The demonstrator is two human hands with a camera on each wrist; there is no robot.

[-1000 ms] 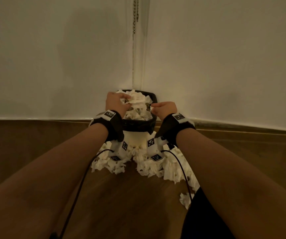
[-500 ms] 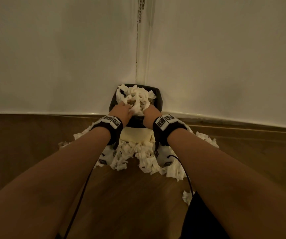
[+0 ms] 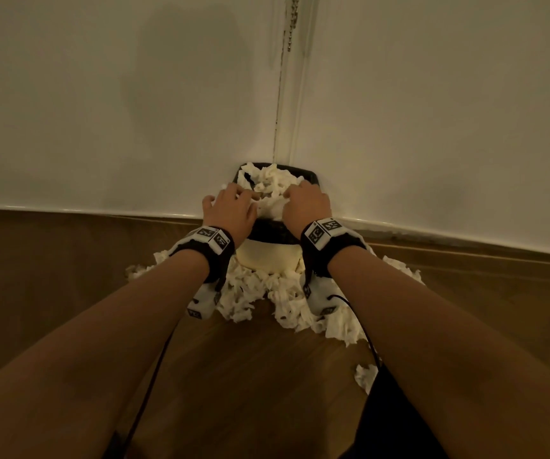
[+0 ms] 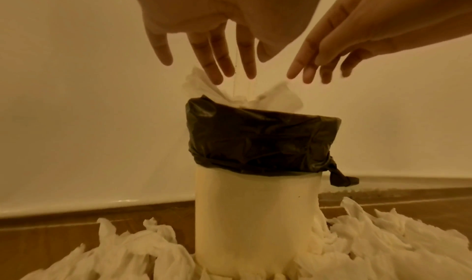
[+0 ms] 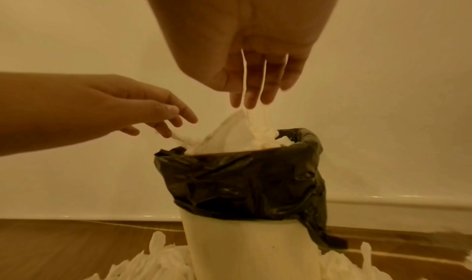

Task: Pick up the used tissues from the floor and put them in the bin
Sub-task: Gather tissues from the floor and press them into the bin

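Both hands, left hand (image 3: 230, 210) and right hand (image 3: 306, 207), have lowered over the bin (image 4: 255, 203); fingers now released. Tissues (image 3: 272, 187) heap at its rim; many remain on the floor (image 3: 250, 376).

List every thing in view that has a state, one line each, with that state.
bin: upright on the floor in the corner, heaped above its rim.
black liner: folded over the rim, knotted at one side.
tissues in the bin: piled up, sticking out.
tissues on the floor: scattered around the bin's base.
left hand: fingers spread, over the pile.
right hand: fingers straight, over the pile.
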